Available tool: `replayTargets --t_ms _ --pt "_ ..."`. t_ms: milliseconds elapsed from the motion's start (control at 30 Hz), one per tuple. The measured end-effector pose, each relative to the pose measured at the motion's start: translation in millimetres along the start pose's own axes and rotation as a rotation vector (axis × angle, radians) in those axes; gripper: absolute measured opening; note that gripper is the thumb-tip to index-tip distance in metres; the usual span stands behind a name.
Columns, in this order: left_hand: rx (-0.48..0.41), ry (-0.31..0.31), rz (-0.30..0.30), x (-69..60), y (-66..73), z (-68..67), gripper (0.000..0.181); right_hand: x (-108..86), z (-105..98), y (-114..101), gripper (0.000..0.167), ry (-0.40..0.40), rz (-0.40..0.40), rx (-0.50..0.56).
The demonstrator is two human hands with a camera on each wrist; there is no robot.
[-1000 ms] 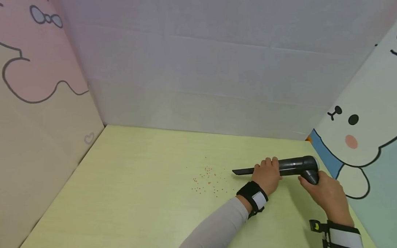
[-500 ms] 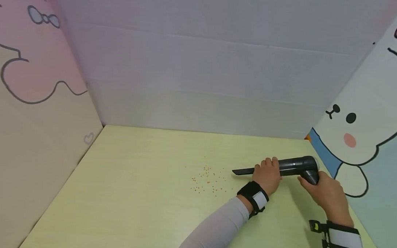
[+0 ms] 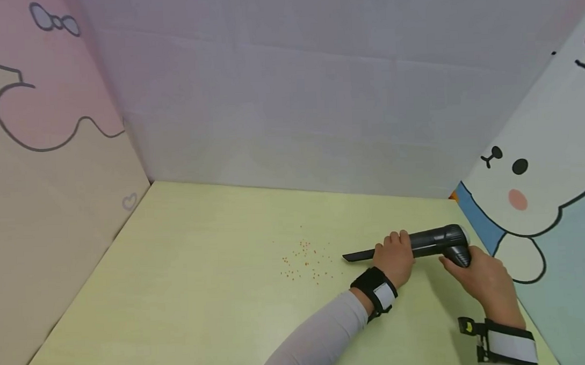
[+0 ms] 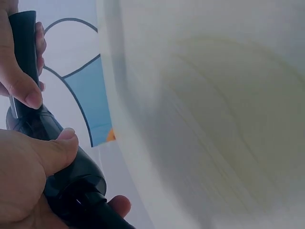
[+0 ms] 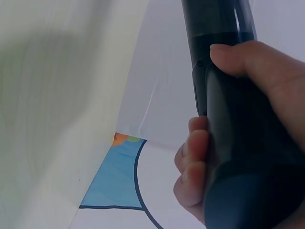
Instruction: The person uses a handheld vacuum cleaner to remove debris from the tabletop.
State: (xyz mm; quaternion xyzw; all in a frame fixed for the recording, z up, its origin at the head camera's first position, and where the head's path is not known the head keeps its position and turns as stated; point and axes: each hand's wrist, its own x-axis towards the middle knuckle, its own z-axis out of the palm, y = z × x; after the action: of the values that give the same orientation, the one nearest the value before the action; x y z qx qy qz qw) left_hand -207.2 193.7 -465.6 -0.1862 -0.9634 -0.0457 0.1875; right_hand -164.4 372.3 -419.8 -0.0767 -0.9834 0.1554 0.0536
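Note:
A black handheld vacuum cleaner (image 3: 432, 241) is held above the right part of the table, its narrow nozzle (image 3: 357, 256) pointing left and slightly down. My left hand (image 3: 394, 259) grips it near the front, where nozzle and body meet. In the left wrist view, the thumb (image 4: 59, 150) lies along the dark body. My right hand (image 3: 487, 280) is wrapped round the handle; the right wrist view shows its thumb (image 5: 238, 59) on one side and curled fingers (image 5: 193, 162) on the other. Small orange-red crumbs (image 3: 306, 263) lie scattered to the left of the nozzle tip, apart from it.
The pale yellow table (image 3: 180, 294) meets a plain greyish back wall (image 3: 294, 107). Side panels with cartoon drawings, one on the left (image 3: 56, 212) and one on the right (image 3: 554, 195), border it. The right hand is close to the right panel.
The vacuum cleaner has tilted slightly: its nozzle tip is lower and its rear end a little higher. Both hands keep their grip. The head view has shifted slightly.

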Motion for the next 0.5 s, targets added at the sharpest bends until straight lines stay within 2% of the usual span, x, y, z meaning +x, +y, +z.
replayTargets --t_ms 167,500 --pt "0.016 -0.012 -0.031 -6.1 4.0 0.2 0.061 -1.8 -1.0 2.4 0.056 -0.016 -0.021 0.002" --pt "0.029 0.043 -0.026 -16.0 6.4 13.4 0.061 -5.4 4.2 4.5 0.054 -0.02 -0.046 0.007"
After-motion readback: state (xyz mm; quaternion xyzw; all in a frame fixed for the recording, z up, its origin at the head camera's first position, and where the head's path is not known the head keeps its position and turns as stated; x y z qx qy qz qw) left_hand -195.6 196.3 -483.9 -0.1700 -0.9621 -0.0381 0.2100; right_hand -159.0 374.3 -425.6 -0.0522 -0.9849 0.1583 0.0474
